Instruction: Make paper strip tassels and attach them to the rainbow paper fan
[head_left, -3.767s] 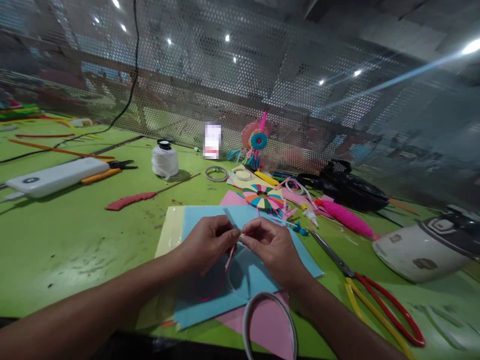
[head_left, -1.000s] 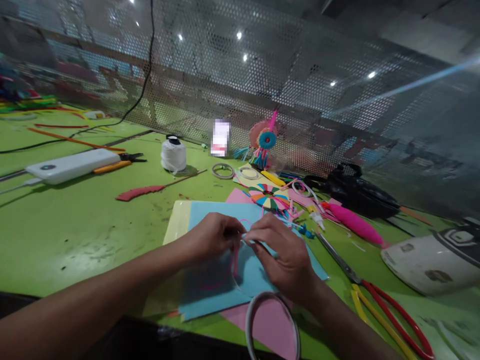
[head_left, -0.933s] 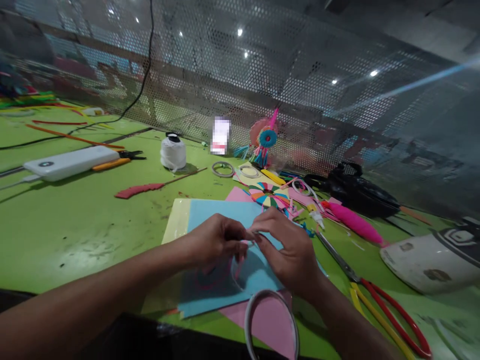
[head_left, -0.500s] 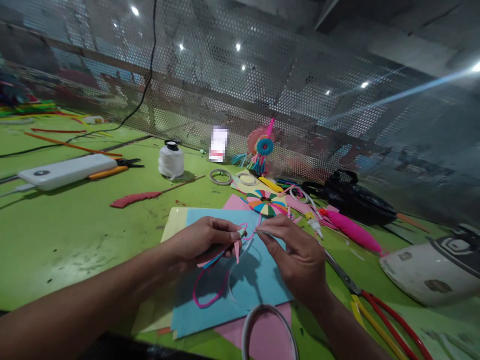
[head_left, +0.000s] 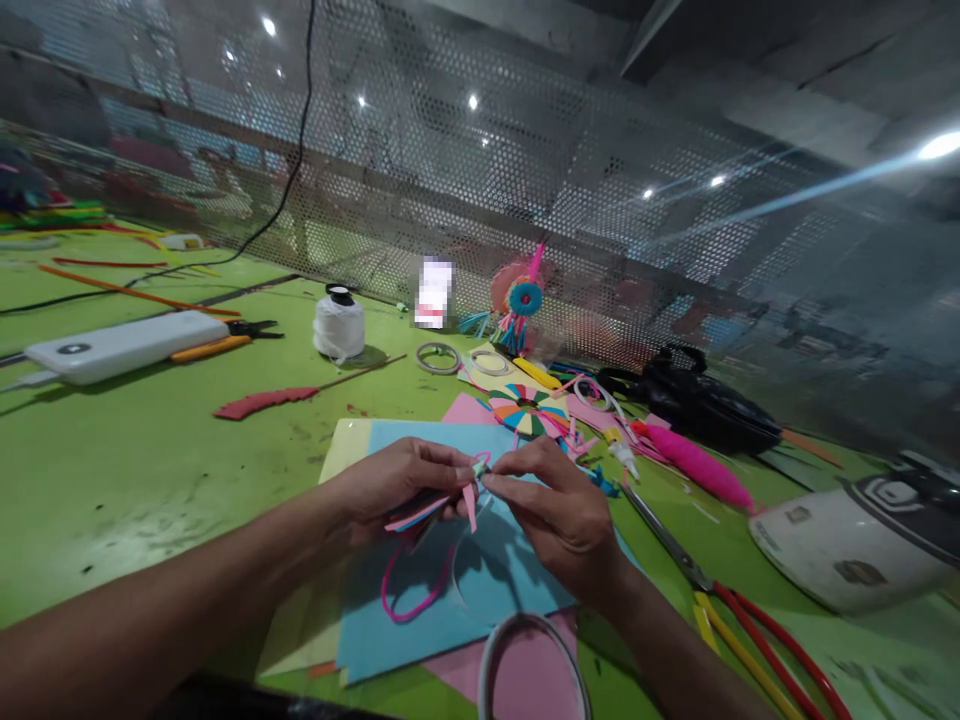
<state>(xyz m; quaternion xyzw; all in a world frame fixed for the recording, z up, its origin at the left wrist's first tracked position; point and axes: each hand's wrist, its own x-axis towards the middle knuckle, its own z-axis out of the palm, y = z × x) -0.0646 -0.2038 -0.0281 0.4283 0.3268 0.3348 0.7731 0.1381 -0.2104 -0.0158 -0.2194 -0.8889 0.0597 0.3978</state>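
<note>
My left hand point(head_left: 412, 482) pinches a bundle of pink and blue paper strips point(head_left: 420, 515) with a pale green tip. Close against that tip, the thumb and forefinger of my right hand point(head_left: 555, 500) are pressed together; what they grip is too small to make out. A pink cord loop point(head_left: 412, 612) hangs under my left hand. Beneath both hands lie light blue sheets point(head_left: 390, 650). Just beyond them rests a striped multicolour paper ring point(head_left: 525, 408). A pale ring point(head_left: 487, 665) stands at the near edge.
White thread spool point(head_left: 339, 328), power bank point(head_left: 127, 345) and pliers point(head_left: 214, 345) are on the left. Scissors point(head_left: 697, 575), a pink yarn bundle point(head_left: 697, 465), a glue bottle point(head_left: 622, 455), a black bag point(head_left: 705, 400) and a white helmet-like object point(head_left: 847, 540) are on the right. A phone point(head_left: 435, 292) stands behind.
My right hand has moved left, its fingertips now meeting the bundle's tip. The view has shifted slightly, and a blue piece shows beside my right wrist.
</note>
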